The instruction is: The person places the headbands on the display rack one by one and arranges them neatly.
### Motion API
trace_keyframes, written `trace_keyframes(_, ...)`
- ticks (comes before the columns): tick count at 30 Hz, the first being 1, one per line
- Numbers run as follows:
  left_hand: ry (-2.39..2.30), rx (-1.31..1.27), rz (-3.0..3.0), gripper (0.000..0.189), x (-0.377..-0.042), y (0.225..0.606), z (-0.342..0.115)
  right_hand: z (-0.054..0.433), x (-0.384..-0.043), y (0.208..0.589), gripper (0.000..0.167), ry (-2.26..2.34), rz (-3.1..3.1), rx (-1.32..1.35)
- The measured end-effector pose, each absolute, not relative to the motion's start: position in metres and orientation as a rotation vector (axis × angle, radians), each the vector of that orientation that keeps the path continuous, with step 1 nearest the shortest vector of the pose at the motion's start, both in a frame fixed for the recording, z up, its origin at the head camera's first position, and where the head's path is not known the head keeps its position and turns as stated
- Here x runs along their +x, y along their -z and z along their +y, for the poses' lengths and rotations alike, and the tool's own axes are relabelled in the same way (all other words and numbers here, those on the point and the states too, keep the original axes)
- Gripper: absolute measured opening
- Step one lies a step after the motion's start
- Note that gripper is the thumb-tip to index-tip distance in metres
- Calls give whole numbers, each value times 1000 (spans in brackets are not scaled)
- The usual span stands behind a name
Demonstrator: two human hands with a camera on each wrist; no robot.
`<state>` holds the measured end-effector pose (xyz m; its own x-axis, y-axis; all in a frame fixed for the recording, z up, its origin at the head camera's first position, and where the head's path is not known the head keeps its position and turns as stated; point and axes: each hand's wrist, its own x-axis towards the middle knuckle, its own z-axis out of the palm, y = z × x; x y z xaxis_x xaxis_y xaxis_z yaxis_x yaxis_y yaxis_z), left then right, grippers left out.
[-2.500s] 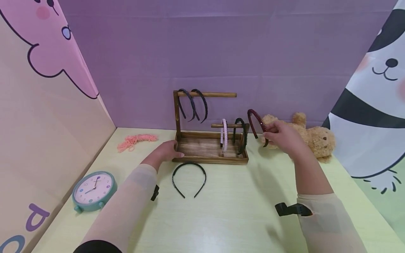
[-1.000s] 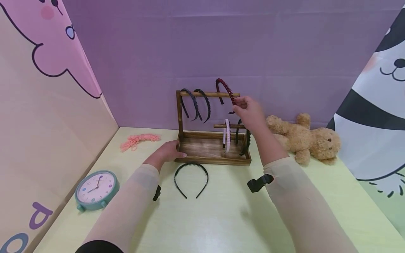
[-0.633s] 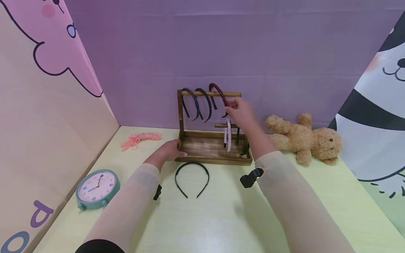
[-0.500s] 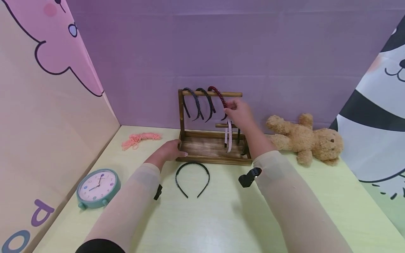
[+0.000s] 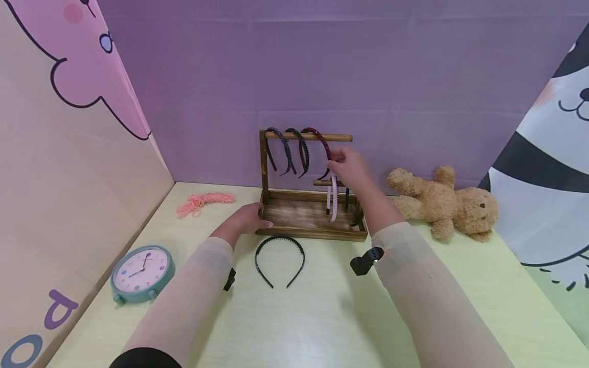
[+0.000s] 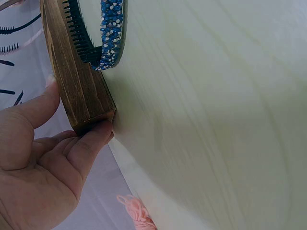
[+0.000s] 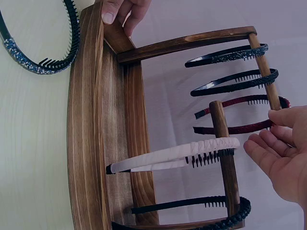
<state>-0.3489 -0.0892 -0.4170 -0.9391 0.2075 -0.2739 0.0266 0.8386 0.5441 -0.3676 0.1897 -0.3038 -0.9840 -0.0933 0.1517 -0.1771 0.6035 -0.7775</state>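
Note:
My left hand (image 5: 244,219) grips the left end of a wooden headband rack (image 5: 313,232), with the thumb over the tray's edge and the fingers round its end. A dark red headband (image 5: 323,143) hangs over the upper bar, and my right hand (image 5: 348,166) pinches its near side between thumb and fingertips. To its left on the same bar hang a blue-grey beaded headband (image 5: 284,145) and a black headband (image 5: 303,148). The short lower bar carries a pale pink headband (image 5: 334,204) and another black headband (image 7: 240,213), partly hidden by my right arm in the head view.
A blue-beaded black headband (image 5: 279,239) lies on the table in front of the rack. At left are a teal alarm clock (image 5: 142,273) and a bundle of pink yarn (image 5: 202,203). A teddy bear (image 5: 442,202) lies at the right, near the purple back wall (image 5: 207,76).
My right hand has carried the red headband from beside the teddy bear leftward and up, then lowered it over the upper bar. My left hand has kept its grip on the rack.

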Motion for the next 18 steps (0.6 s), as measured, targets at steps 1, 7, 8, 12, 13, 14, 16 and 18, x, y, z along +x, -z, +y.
trace_keyframes(1, -792, 178, 2695, 81, -349, 417, -89, 191, -367, 304, 42, -1341, -2732, 232)
trace_keyframes(7, -784, 172, 2690, 81, -345, 415, -88, 197, -358, 302, 47, -1297, -2713, 213)
trace_keyframes(8, -783, 171, 2690, 81, -345, 415, -88, 198, -356, 301, 46, -1288, -2693, 216)
trace_keyframes(12, -780, 170, 2694, 80, -345, 414, -88, 197, -342, 297, 43, -1250, -2609, 265)
trace_keyframes(13, -781, 170, 2695, 80, -345, 414, -88, 196, -337, 296, 43, -1249, -2592, 287)
trace_keyframes(14, -782, 168, 2694, 80, -345, 414, -88, 194, -332, 295, 44, -1259, -2577, 309)
trace_keyframes(16, -780, 168, 2696, 80, -345, 414, -88, 190, -320, 294, 45, -1280, -2560, 341)
trace_keyframes(18, -783, 167, 2695, 80, -345, 414, -88, 186, -310, 294, 47, -1300, -2560, 371)
